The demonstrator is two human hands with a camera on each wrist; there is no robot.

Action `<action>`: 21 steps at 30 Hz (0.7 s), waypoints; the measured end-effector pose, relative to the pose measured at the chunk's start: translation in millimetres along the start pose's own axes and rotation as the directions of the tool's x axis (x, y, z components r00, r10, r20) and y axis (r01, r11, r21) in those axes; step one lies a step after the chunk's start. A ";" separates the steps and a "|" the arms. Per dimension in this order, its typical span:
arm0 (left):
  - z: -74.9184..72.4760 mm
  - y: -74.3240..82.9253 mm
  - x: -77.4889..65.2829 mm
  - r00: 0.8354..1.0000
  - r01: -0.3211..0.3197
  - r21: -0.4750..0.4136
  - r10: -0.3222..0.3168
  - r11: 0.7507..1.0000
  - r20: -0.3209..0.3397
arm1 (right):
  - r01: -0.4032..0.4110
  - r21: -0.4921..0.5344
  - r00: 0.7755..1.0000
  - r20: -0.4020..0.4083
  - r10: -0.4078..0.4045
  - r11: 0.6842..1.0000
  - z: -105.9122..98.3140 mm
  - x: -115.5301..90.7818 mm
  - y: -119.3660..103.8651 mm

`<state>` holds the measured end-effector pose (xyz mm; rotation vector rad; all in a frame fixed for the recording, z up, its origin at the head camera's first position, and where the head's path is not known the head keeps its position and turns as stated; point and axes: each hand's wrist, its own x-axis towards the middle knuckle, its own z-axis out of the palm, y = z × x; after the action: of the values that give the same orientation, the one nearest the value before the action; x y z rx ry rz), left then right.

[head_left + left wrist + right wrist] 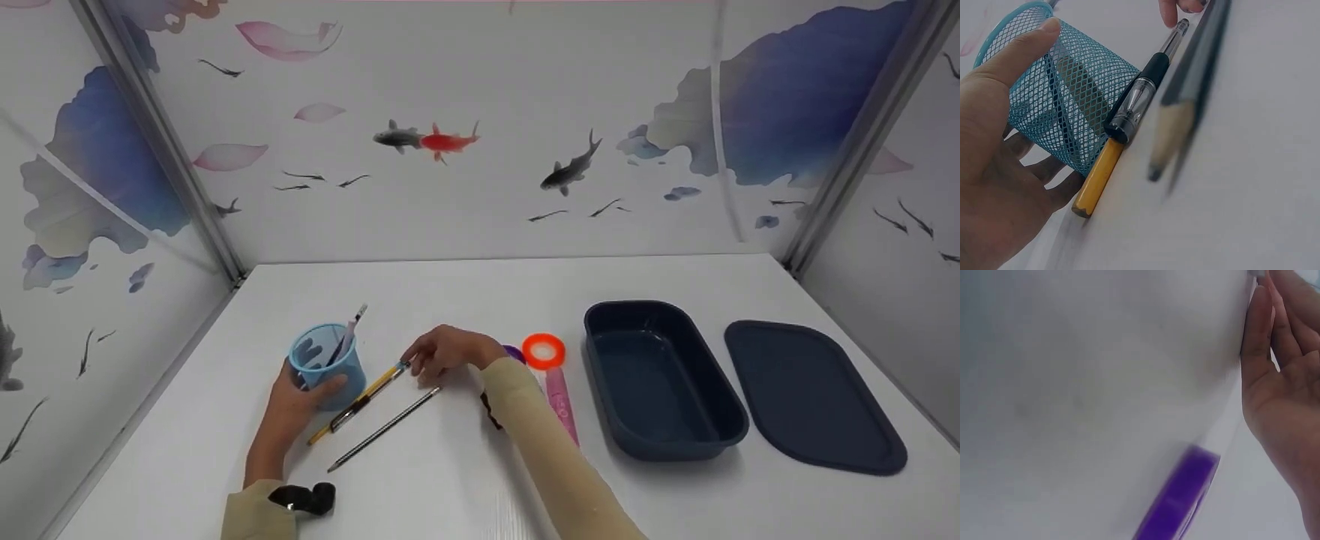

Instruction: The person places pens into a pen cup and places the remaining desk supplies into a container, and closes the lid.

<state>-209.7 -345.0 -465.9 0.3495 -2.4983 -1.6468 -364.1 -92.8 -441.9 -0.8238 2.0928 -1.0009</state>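
"Two sets of fingers on the go — L first?"

"L hand (298,399) is wrapped round the blue mesh cup (1075,90), thumb up by the rim, other fingers round the opposite wall. Prob. held like that so it can't skid or tip."

"And R?"

"R hand (448,352) has its fingertips bunched at the far end of the clear pen (1154,70) and yellow pencil (1099,177), which lie together, running from those fingertips back alongside the cup. Can't tell if they're actually pinched. End's the handy spot, I'd guess — cup's nearer the other end."

"Grey pencil (384,429)?"

"On the table (450,487), blunt end just beside the R fingers, point aimed away from them. Ungripped."

"Other bits?"

"Orange ring (544,352) & pink tube (559,397) are near, on the R fingers' wrist side. Dark box (675,448) w/ lid (817,397) beside it: well apart from all fingers, presumably for elbow room."
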 end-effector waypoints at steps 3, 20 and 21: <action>-0.3 0.3 -0.8 1.000 -0.010 0.000 0.010 1.000 0.005 | 0.037 -0.097 0.997 0.068 -0.030 0.995 -3.8 -1.7 -0.3; -1.1 0.2 0.2 1.000 -0.019 0.014 0.019 1.000 0.014 | 0.168 -0.312 0.960 0.266 -0.084 0.935 -10.1 -43.3 -0.4; -1.7 0.3 0.1 1.000 -0.019 0.017 0.019 1.000 0.013 | 0.161 -0.304 0.961 0.267 -0.078 0.939 -9.9 -45.8 -0.1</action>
<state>-209.5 -346.4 -464.9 0.3175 -2.5186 -1.6267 -345.3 -54.0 -423.6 -1.1906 2.0284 -0.5795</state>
